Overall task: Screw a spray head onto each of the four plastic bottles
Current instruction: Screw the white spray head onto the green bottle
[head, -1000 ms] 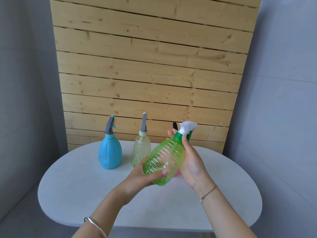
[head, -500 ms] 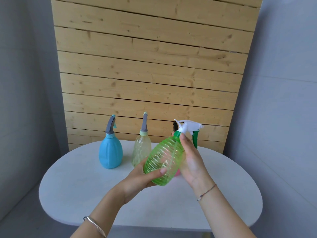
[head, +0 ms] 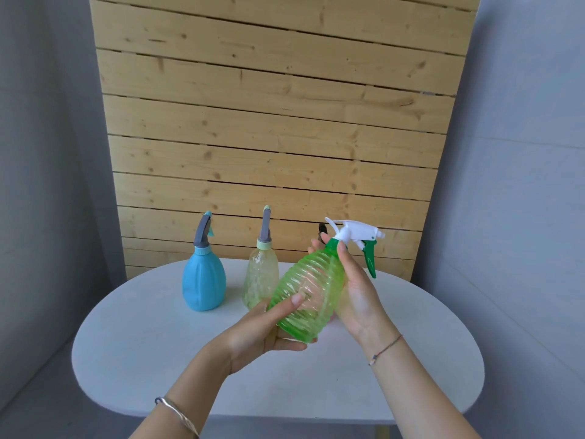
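— Which way does the green bottle (head: 308,294) point?

— Its long axis is tilted: base toward 7 o'clock, neck toward 1 o'clock. It is held in the air above the white surface (head: 164,359), touching nothing but the hands. The white spray head (head: 356,232) sits on the neck, its nozzle aimed to 3 o'clock and its green trigger (head: 369,259) hanging down toward 5 o'clock.

— What is the left hand (head: 262,334) doing?

— It cups the lower body of the bottle from below, fingers half curled, thumb pressed across the ribbed side. It is closed around the bottle, not loose.

— And the right hand (head: 357,293)?

— It lies along the right side of the bottle, palm against the plastic. The thumb and fingertips pinch the green collar just under the spray head, so it grips the bottle at the neck.

— Where are the other bottles?

— At the back of the surface. A blue bottle (head: 203,282) stands upright at about 10 o'clock from the green one, with a grey spray head (head: 202,229) on it. Just to its right stands a pale yellow bottle (head: 261,277), upright too, with its own grey head (head: 265,226), partly behind the green bottle. A dark tip (head: 322,229) shows behind the right hand's fingers; what it belongs to cannot be told.
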A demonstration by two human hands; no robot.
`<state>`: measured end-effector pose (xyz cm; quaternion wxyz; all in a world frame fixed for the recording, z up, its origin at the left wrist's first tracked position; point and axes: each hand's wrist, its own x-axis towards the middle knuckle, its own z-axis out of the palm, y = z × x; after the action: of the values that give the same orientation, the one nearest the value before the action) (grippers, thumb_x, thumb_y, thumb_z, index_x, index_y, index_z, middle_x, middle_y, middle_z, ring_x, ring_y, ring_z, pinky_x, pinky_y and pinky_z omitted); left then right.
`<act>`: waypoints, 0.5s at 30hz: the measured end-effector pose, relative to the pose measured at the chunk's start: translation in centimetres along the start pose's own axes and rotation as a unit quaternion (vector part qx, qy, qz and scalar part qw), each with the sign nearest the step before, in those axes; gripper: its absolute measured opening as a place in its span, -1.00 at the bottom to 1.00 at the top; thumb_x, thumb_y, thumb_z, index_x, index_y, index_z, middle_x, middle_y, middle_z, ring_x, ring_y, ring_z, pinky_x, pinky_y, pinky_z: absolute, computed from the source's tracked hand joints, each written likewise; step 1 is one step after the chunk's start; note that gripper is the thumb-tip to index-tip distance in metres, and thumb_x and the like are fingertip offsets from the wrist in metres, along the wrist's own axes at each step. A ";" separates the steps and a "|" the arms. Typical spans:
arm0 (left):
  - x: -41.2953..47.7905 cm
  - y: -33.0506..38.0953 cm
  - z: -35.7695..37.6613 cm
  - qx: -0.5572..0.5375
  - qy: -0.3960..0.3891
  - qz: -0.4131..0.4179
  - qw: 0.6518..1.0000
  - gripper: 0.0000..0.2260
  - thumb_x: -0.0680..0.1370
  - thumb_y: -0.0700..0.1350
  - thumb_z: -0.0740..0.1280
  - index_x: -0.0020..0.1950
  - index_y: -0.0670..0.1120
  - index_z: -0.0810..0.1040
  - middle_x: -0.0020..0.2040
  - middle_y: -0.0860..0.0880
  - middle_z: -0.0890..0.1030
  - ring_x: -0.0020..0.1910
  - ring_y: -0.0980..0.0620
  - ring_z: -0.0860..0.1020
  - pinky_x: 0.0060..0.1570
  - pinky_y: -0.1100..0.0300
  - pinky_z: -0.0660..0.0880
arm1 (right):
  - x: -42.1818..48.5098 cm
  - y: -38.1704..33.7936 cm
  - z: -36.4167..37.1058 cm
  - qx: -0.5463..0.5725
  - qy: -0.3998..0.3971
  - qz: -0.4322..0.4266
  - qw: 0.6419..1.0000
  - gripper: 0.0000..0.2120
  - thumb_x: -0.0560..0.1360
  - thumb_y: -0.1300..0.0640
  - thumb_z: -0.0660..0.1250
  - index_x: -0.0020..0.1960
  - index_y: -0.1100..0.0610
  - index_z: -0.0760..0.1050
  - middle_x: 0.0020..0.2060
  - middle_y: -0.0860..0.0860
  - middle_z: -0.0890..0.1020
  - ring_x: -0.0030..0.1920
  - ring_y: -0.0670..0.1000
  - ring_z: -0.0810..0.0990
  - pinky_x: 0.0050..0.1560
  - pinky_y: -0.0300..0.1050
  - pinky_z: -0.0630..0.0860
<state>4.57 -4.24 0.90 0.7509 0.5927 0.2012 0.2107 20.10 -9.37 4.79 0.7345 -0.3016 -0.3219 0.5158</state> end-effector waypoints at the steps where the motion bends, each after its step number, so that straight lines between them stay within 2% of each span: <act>1: 0.0 0.1 0.0 -0.002 -0.008 -0.008 1.000 -0.43 0.33 0.21 0.42 0.25 -0.03 0.48 0.07 -0.11 0.69 0.04 -0.14 0.66 -0.10 0.16 0.61 | 0.0 0.0 0.0 0.006 -0.006 -0.001 1.000 -0.62 0.42 -0.03 0.30 0.16 0.13 0.53 -0.02 -0.02 0.69 -0.04 -0.06 0.68 -0.17 -0.12 0.62; 5: 0.1 -0.2 0.1 0.010 0.002 -0.008 1.000 -0.43 0.31 0.22 0.41 0.22 -0.03 0.49 0.05 -0.10 0.69 0.04 -0.13 0.66 -0.11 0.19 0.61 | 0.0 0.0 0.1 0.024 -0.023 0.006 0.999 -0.80 0.45 -0.01 0.28 -0.01 0.08 0.52 -0.08 -0.02 0.64 -0.14 -0.04 0.65 -0.14 -0.07 0.61; 9: 0.0 -0.2 0.3 0.052 0.044 0.030 0.997 -0.49 0.28 0.22 0.44 0.16 0.05 0.51 0.03 0.00 0.71 0.04 -0.04 0.66 -0.10 0.23 0.59 | 0.0 0.0 0.1 0.009 -0.007 -0.008 1.000 -0.83 0.49 0.01 0.27 -0.06 0.09 0.54 -0.08 -0.01 0.65 -0.22 0.01 0.68 -0.24 -0.05 0.62; 12: 0.0 -0.1 0.6 0.092 0.075 0.069 0.990 -0.60 0.30 0.20 0.46 0.08 0.13 0.54 -0.03 0.13 0.71 -0.02 0.11 0.67 -0.14 0.27 0.59 | 0.1 0.2 0.3 0.004 0.003 -0.014 1.000 -0.82 0.46 -0.03 0.30 -0.10 0.07 0.56 -0.07 -0.03 0.64 -0.22 0.02 0.66 -0.24 -0.04 0.60; 15: 0.2 -0.1 1.1 0.128 0.122 0.100 0.979 -0.63 0.31 0.15 0.50 0.06 0.16 0.52 -0.09 0.15 0.70 -0.10 0.18 0.66 -0.19 0.29 0.60 | 0.3 0.4 0.0 -0.029 0.032 -0.031 0.999 -0.78 0.42 -0.10 0.32 -0.11 0.02 0.60 -0.04 -0.05 0.66 -0.19 0.01 0.66 -0.23 -0.03 0.59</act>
<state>5.32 -5.07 0.99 0.6139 0.6708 0.2564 0.3276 19.98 -8.96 4.52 0.7510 -0.3288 -0.3218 0.4737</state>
